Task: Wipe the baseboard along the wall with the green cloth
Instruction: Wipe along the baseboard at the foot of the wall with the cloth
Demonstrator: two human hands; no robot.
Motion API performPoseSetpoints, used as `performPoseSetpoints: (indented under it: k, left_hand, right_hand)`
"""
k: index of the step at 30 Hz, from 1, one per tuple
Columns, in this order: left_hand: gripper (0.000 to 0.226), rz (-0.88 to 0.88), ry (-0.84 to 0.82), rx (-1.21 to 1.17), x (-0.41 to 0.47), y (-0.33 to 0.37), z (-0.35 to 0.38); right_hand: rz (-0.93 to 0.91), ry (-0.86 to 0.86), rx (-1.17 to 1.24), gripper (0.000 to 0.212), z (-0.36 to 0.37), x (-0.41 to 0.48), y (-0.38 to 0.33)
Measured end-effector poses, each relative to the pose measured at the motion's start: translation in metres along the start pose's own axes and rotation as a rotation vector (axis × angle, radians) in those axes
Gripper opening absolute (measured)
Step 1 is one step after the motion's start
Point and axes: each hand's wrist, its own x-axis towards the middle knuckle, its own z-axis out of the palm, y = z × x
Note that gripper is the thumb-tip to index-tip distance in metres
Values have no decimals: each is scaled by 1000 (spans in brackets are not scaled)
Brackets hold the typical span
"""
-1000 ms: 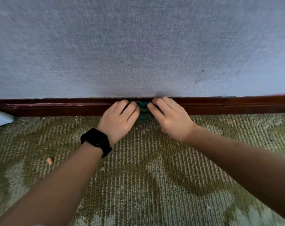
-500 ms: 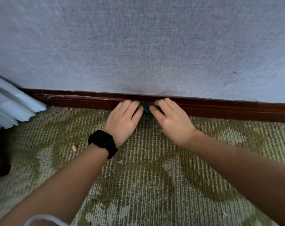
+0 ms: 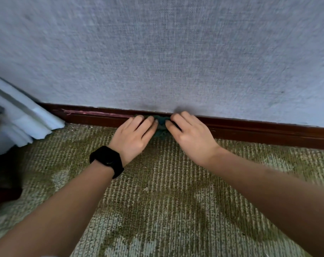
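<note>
A dark red-brown baseboard (image 3: 259, 129) runs along the foot of the grey-blue textured wall, with pale scratches on its left stretch. The green cloth (image 3: 162, 125) is bunched against the baseboard, mostly hidden; only a dark teal patch shows between my hands. My left hand (image 3: 133, 135), with a black watch on its wrist, presses on the cloth's left side. My right hand (image 3: 190, 134) presses on its right side. The fingertips of both hands touch the baseboard.
White curtain folds (image 3: 22, 119) hang to the floor at the left, covering the baseboard's end. A dark furniture base (image 3: 3, 184) sits at the lower left. Patterned green and beige carpet (image 3: 166, 210) covers the floor.
Both hands and the cloth have slid left along the baseboard. The curtain has come further into view at the left, and the small orange crumb on the carpet is gone from sight.
</note>
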Motion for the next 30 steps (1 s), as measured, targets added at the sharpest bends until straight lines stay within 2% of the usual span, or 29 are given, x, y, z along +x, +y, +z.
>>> performPoseSetpoints:
  k: [9,12,15,19,26,30]
  left_hand:
    - [39,-180,-3,-115,0,12,-7]
    - [31,-107,65,-123,12,20,-4]
    - [29,-5,115,-111,25,25,0]
    - [31,41,133,-69,20,17,5]
    - [28,40,66,-30,-5,-17,5]
    - [32,-37,-9,-59,-6,-12,0]
  right_hand:
    - [-19,-60,-32,37,-3,1,-5]
    - [25,-97,-38,46,-9,-14,7]
    - [16,-112,-75,35,-16,-29,21]
    - [27,-104,-75,42,-11,-25,16]
    - [16,-76,-32,34,4,8,-10]
    - [-27,-91,-28,33,1,10,-10]
